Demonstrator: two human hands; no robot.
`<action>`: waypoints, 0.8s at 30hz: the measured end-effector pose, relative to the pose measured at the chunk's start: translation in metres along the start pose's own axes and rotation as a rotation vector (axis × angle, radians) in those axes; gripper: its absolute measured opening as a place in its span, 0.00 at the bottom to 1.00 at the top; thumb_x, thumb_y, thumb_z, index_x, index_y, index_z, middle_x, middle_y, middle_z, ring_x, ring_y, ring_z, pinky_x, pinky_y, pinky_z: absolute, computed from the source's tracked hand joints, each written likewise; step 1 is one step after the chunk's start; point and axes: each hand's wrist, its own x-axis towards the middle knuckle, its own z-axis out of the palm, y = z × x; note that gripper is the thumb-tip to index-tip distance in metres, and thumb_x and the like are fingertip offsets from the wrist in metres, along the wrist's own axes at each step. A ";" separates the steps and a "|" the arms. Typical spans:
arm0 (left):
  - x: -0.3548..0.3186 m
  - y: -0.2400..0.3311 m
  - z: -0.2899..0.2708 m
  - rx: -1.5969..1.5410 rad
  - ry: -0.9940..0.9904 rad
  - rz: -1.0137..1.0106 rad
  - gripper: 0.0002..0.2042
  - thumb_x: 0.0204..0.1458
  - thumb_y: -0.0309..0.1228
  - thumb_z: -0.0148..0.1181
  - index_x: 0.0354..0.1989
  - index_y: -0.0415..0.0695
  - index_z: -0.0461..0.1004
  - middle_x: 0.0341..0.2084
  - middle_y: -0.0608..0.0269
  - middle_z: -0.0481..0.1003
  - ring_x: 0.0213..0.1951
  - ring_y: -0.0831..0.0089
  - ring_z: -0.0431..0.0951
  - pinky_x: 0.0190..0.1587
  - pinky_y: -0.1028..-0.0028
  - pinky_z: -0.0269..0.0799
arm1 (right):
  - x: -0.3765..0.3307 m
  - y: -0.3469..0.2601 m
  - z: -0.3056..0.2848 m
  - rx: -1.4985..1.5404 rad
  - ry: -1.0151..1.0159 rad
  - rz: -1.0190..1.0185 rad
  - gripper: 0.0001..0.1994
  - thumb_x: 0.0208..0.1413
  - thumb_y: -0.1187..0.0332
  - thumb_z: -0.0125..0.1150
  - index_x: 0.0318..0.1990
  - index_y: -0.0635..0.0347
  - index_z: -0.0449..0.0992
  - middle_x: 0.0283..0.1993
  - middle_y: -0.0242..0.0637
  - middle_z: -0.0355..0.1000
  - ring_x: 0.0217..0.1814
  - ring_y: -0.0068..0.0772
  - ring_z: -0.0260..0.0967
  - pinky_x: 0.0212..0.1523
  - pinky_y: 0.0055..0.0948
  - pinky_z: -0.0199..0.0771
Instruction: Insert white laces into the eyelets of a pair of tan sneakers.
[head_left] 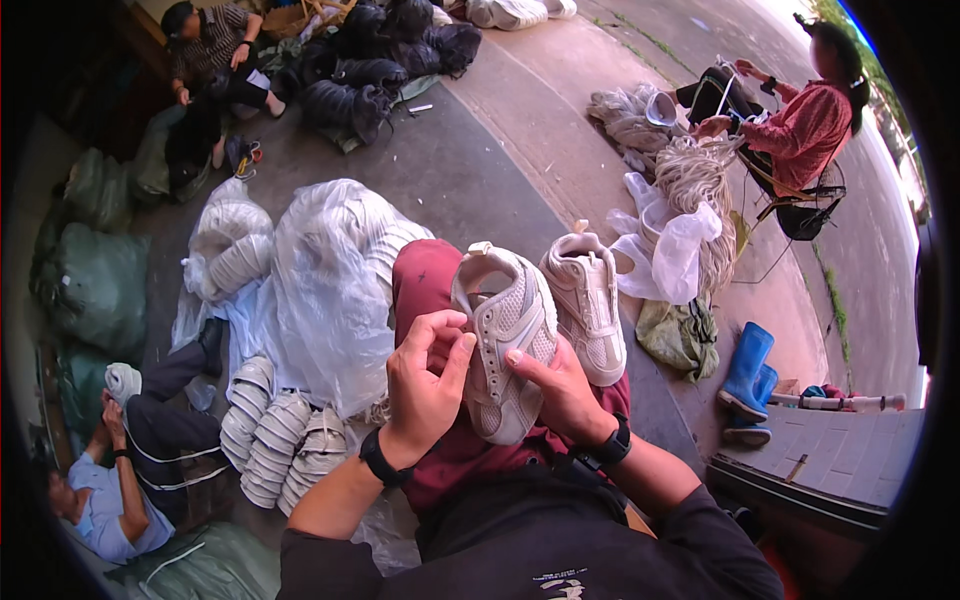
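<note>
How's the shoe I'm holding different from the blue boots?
The shoe is pale, but the boots are bright blue. The shoe has mesh and a row of little holes, while the boots look plain and smooth. Your right hand holds the shoe; nobody's hand touches the boots. Both are things for feet.

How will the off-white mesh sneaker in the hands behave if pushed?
The sneaker probably gives in the upper, where its mesh panels look soft. Its pale sole looks thicker and should bend less. Held over dark red cloth trousers, not a flat surface, it may tip if let go.
</note>
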 end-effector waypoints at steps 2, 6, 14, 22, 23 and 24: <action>0.001 -0.002 0.000 0.408 0.075 0.529 0.07 0.49 0.23 0.63 0.36 0.39 0.74 0.27 0.62 0.73 0.28 0.73 0.75 0.28 0.75 0.71 | 0.001 0.000 0.001 0.009 0.016 -0.009 0.21 0.57 0.72 0.58 0.57 0.64 0.62 0.52 0.36 0.69 0.51 0.26 0.69 0.52 0.29 0.70; -0.003 -0.001 0.004 0.454 0.083 0.480 0.07 0.46 0.21 0.64 0.33 0.40 0.75 0.29 0.59 0.72 0.29 0.66 0.75 0.30 0.71 0.71 | 0.001 -0.001 0.000 -0.059 0.019 -0.030 0.21 0.57 0.72 0.58 0.57 0.64 0.63 0.51 0.35 0.69 0.51 0.24 0.68 0.53 0.28 0.68; 0.000 -0.008 0.011 0.519 0.055 0.579 0.05 0.47 0.20 0.62 0.31 0.39 0.72 0.28 0.58 0.71 0.29 0.63 0.74 0.31 0.69 0.70 | 0.000 -0.003 -0.003 -0.124 0.038 -0.050 0.21 0.56 0.72 0.59 0.56 0.64 0.64 0.50 0.34 0.70 0.50 0.22 0.68 0.53 0.26 0.68; 0.005 -0.012 0.017 0.523 -0.018 0.555 0.04 0.53 0.21 0.53 0.33 0.37 0.65 0.29 0.53 0.67 0.32 0.55 0.70 0.35 0.63 0.67 | 0.000 -0.003 -0.011 -0.173 0.039 -0.052 0.21 0.56 0.71 0.60 0.56 0.64 0.64 0.50 0.33 0.70 0.50 0.22 0.67 0.53 0.26 0.67; 0.005 -0.013 0.017 0.507 -0.034 0.543 0.04 0.53 0.20 0.52 0.34 0.37 0.64 0.29 0.53 0.66 0.32 0.54 0.69 0.34 0.62 0.66 | 0.001 -0.003 -0.011 -0.172 0.039 -0.052 0.21 0.56 0.71 0.60 0.56 0.64 0.64 0.50 0.33 0.70 0.50 0.22 0.67 0.53 0.26 0.67; 0.006 -0.014 0.017 0.507 -0.036 0.542 0.04 0.53 0.20 0.52 0.34 0.37 0.64 0.29 0.53 0.66 0.32 0.54 0.69 0.34 0.62 0.66 | 0.001 -0.003 -0.012 -0.162 0.039 -0.052 0.21 0.55 0.71 0.60 0.56 0.64 0.64 0.50 0.33 0.70 0.50 0.22 0.68 0.53 0.26 0.67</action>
